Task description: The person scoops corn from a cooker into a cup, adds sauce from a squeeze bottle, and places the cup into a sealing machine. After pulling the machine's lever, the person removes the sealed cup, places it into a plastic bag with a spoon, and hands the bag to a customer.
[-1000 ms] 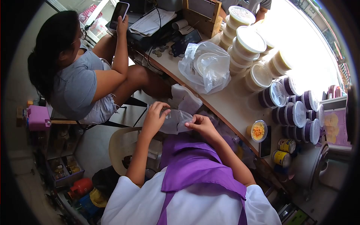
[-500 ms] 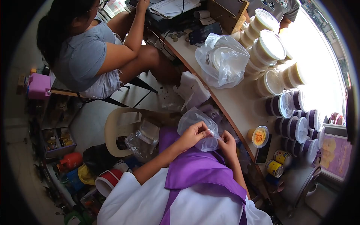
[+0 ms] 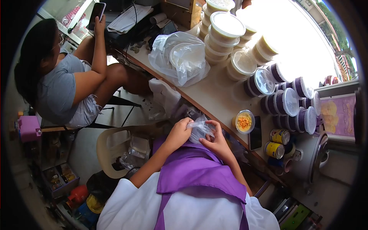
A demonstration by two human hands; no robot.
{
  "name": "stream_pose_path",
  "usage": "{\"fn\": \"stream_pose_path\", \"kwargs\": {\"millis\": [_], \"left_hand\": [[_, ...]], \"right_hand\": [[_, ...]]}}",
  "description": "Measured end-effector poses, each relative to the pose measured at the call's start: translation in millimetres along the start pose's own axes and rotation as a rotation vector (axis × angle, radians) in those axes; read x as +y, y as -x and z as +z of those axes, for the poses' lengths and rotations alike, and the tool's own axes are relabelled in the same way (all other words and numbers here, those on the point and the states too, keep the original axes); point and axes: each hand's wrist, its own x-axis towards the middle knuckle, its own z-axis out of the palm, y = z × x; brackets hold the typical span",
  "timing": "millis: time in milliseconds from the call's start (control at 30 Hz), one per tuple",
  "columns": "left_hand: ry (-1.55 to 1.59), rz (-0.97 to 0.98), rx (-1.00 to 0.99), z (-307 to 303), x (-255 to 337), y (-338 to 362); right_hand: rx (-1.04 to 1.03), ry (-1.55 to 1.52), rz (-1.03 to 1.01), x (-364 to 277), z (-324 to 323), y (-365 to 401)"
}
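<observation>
A clear plastic bag [image 3: 199, 128] is gathered up between my two hands, just above the purple apron [image 3: 199, 172] on my lap. My left hand [image 3: 179, 135] pinches its left side. On the other side, my right hand [image 3: 217, 142] curls its thumb and fingers round the bunched plastic, more loosely. Nearest to my right hand on the table is a small lidded cup with orange-yellow bits [image 3: 243, 122]. A dark phone [image 3: 255, 133] lies beside that cup.
Stacked tubs with pale contents [image 3: 226, 28] and purple tubs [image 3: 289, 101] line the table [image 3: 218, 97]. A bag of lids [image 3: 178, 57] lies near its edge, two yellow cans [image 3: 274, 149] at right. A seated person [image 3: 57, 80] holds a phone at left, behind a beige chair [image 3: 103, 153].
My view has turned to the right. The plastic bag is now bunched smaller between my hands, and my right fingers have spread wider round it. The seated person's phone is held up.
</observation>
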Motion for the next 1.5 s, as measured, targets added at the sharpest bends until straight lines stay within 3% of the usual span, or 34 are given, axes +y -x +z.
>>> {"fn": "stream_pose_path", "kwargs": {"millis": [33, 100, 200, 267, 333, 433, 467, 600, 700, 733, 833, 867, 900, 967, 1000, 1033, 1067, 1133, 1167, 1233, 1333, 1433, 1467, 1500], "left_hand": [[0.213, -0.007, -0.159, 0, -13, -8], [0.601, -0.053, -0.546, -11, 5, -6], [0.776, -0.042, -0.779, -14, 46, 11], [0.579, 0.076, -0.770, -11, 50, 9], [0.391, 0.281, -0.666, -8, 59, 4], [0.338, 0.188, -0.617, -7, 68, 1], [0.333, 0.122, -0.517, -4, 80, 7], [-0.161, 0.303, 0.209, 17, 62, -10], [0.123, 0.337, 0.303, 11, 36, -40], [0.423, 0.161, 0.053, -2, 29, -44], [0.855, -0.085, -0.448, -25, 57, -27], [0.965, 0.078, -0.710, -29, 51, -16], [1.071, 0.255, -0.781, -22, 59, -1], [0.616, 0.315, -0.760, -26, 47, -8], [0.287, 0.260, -0.529, -23, 49, -11], [-0.038, 0.198, -0.292, -18, 55, -16], [-0.254, 0.262, 0.034, -7, 62, -19], [-0.519, 0.353, 0.278, 12, 42, -41], [-0.653, 0.399, 0.396, 15, 39, -48], [-0.674, 0.359, 0.300, 17, 31, -57], [-0.605, 0.377, 0.147, 17, 25, -65], [-0.421, 0.403, 0.101, 15, 26, -69], [-0.379, 0.360, 0.110, 14, 30, -69], [-0.338, 0.313, 0.122, 12, 35, -69]], "right_hand": [[0.218, 0.198, -0.052, -1, 3, 3], [0.347, 0.231, 0.024, 13, -10, 0], [0.576, 0.393, -0.267, 26, -19, -5], [0.536, -0.030, -0.284, 18, -22, -5], [0.429, -0.565, -0.260, 11, -30, -5], [0.322, -0.676, -0.198, -1, -39, -1], [0.312, -0.564, -0.232, 0, -40, -3], [-0.071, -0.930, -0.166, -26, -39, 3], [-0.354, -0.804, -0.204, -41, -34, 11], [-0.324, -0.614, -0.207, -40, -34, 9], [0.195, 0.041, -0.054, -21, -38, -17], [0.404, 0.139, -0.104, -20, -36, -26], [0.454, 0.177, -0.152, -17, -38, -35], [0.553, 0.258, -0.246, -9, -44, -52], [0.643, 0.299, -0.440, -8, -46, -59], [0.513, 0.308, -0.462, -5, -47, -56], [0.379, 0.316, -0.481, -19, -46, -47], [0.121, 0.399, -0.508, -31, -39, -39], [0.036, 0.592, -0.444, -25, -36, -40], [0.271, 0.934, -0.281, -11, -30, -48], [0.395, 1.136, -0.059, -21, -37, -57], [0.231, 1.148, -0.296, -20, -63, -50], [0.053, 0.897, -0.362, -34, -77, -37], [0.151, 0.989, -0.357, -51, -84, -19]]}}
